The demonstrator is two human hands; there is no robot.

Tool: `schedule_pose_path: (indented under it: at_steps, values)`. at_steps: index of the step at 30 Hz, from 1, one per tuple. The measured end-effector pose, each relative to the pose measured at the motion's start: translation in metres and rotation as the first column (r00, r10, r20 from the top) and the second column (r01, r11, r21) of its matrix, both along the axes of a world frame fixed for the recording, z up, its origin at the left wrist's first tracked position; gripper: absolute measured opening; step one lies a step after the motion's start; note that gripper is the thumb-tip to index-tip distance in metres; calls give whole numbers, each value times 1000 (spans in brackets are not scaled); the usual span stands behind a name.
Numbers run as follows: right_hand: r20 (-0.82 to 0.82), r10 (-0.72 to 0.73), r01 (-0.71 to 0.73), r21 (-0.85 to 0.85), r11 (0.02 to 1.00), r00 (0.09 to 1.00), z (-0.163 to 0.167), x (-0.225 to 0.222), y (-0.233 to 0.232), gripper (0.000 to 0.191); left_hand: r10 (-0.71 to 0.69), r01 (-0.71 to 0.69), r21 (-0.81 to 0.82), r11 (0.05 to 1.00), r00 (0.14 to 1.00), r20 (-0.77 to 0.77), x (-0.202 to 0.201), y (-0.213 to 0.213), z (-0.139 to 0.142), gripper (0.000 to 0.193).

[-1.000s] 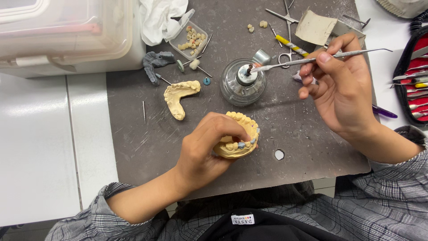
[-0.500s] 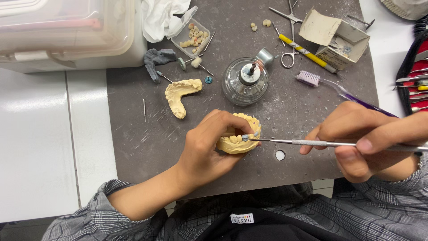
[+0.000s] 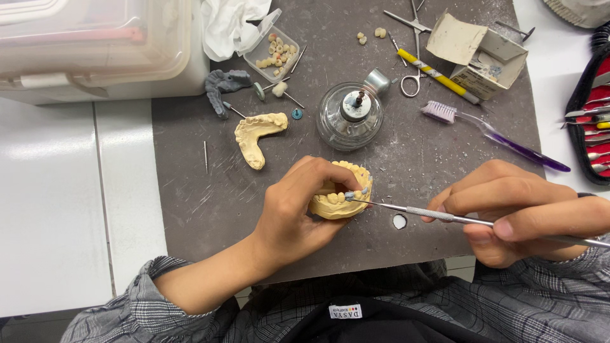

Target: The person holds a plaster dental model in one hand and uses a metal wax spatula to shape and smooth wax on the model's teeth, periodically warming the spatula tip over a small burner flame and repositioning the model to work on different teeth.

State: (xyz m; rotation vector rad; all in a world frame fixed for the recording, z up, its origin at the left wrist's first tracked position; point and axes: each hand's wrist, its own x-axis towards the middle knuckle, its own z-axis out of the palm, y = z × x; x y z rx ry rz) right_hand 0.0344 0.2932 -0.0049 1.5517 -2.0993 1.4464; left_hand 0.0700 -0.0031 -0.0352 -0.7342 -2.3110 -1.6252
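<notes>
Head view is looking down on a white table (image 3: pixel 57 209) carrying a dark grey mat (image 3: pixel 406 159). At the top left a large clear plastic storage box (image 3: pixel 95 44) is sitting, its contents too blurred to tell. At the right edge a red-lined tool case (image 3: pixel 588 121) is lying open, holding metal instruments. A torn cardboard box (image 3: pixel 476 54) is resting at the top of the mat. A round glass burner (image 3: pixel 351 115) is standing mid-mat, a wick showing in its cap. A small clear tray (image 3: pixel 272 52) near crumpled white tissue (image 3: pixel 235 19) is holding loose tooth pieces. The left hand (image 3: pixel 298 209) is closing its grip around a yellow dental cast (image 3: pixel 340 194) on the mat. The right hand (image 3: pixel 527 213) is pinching a thin metal instrument (image 3: pixel 432 215), its tip touching the cast's teeth.
</notes>
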Motion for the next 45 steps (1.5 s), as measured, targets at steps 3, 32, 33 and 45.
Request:
schedule_pose_path:
  at_steps: [3, 32, 33, 45]
  values:
    - [9, 20, -20, -14, 1000, 1000, 1, -1, -3, 31, 4, -3, 12, 1000, 1000, -8, 0, 1, 0, 32]
    - [29, 105, -98, -169, 981, 994, -14, -6, -6, 15, 13, -13, 19, 1000, 1000, 1, 0, 3, 0, 31]
    - [23, 74, -69, -159, 985, 997, -14, -4, -6, 15, 12, -12, 18, 1000, 1000, 0, 0, 3, 0, 32]
    - [28, 17, -16, -64, 998, 999, -10, 0, 1, 18, 2, -3, 23, 1000, 1000, 9, 0, 2, -1, 34]
